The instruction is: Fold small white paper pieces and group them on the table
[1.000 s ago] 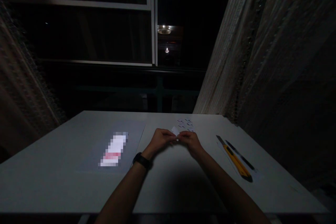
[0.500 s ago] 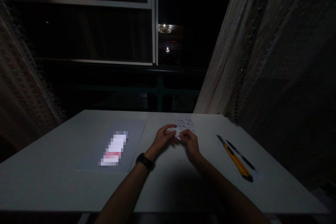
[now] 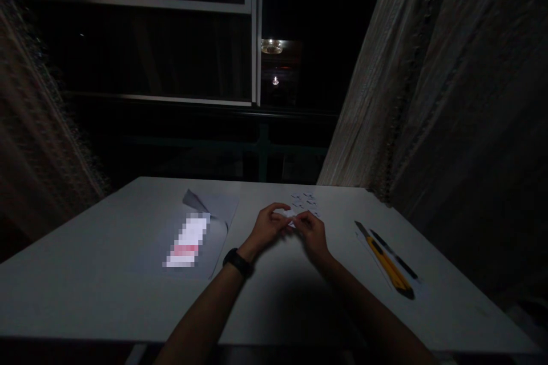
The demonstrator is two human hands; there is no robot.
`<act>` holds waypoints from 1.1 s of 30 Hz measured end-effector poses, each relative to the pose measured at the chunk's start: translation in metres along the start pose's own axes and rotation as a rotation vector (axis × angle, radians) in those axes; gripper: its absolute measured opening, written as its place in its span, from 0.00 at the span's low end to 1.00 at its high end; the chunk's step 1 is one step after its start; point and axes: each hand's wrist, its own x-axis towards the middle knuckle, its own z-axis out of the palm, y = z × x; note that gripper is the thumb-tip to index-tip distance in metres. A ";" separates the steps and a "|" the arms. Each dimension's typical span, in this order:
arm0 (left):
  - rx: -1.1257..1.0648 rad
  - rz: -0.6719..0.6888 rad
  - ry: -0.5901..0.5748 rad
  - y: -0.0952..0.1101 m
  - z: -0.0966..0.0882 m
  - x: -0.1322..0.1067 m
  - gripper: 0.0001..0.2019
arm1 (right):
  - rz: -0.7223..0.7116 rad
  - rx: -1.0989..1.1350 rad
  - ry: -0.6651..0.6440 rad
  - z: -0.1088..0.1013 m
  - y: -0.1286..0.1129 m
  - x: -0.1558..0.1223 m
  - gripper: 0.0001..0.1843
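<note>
My left hand (image 3: 270, 226), with a dark band on its wrist, pinches a small piece of white paper (image 3: 290, 214) from the left. My right hand (image 3: 312, 230) pinches the same paper from the right, with the fingertips of both hands almost meeting. Most of the paper is hidden behind the fingers. Just beyond my hands lie several small white paper pieces (image 3: 309, 203) with dark marks on them, set out in rows on the white table (image 3: 274, 308).
On the left, a bright, pixelated oblong (image 3: 187, 241) lies on white paper sheets (image 3: 220, 248), one corner curled up. A yellow box cutter (image 3: 387, 262) and a dark pen (image 3: 394, 254) lie to the right. Curtains (image 3: 363, 85) hang either side of a dark window.
A corner of the paper sheet on the left has lifted and curled over. My hands stay together around the small paper, with only slight finger movement. The view has shifted a little.
</note>
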 end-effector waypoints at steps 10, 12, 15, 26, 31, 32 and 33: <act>0.018 -0.001 0.002 -0.005 0.004 0.001 0.22 | -0.003 0.023 0.114 0.002 0.001 -0.001 0.10; 0.027 0.008 -0.011 -0.006 0.004 0.001 0.21 | 0.014 0.018 0.149 0.001 0.003 0.000 0.10; 0.029 0.018 -0.030 -0.007 0.003 0.001 0.20 | 0.041 0.005 0.180 0.001 0.007 0.000 0.10; 0.097 0.083 -0.044 0.002 0.001 -0.003 0.19 | 0.014 0.017 0.178 0.005 -0.004 -0.002 0.10; 0.242 0.193 0.036 -0.001 0.004 -0.001 0.15 | -0.013 -0.017 0.182 0.005 -0.005 -0.003 0.09; 0.254 0.208 0.040 -0.002 0.004 -0.001 0.15 | -0.021 -0.020 0.187 0.006 -0.005 -0.003 0.09; 0.261 0.218 0.041 -0.002 0.004 -0.001 0.14 | -0.032 -0.022 0.189 0.006 -0.004 -0.003 0.09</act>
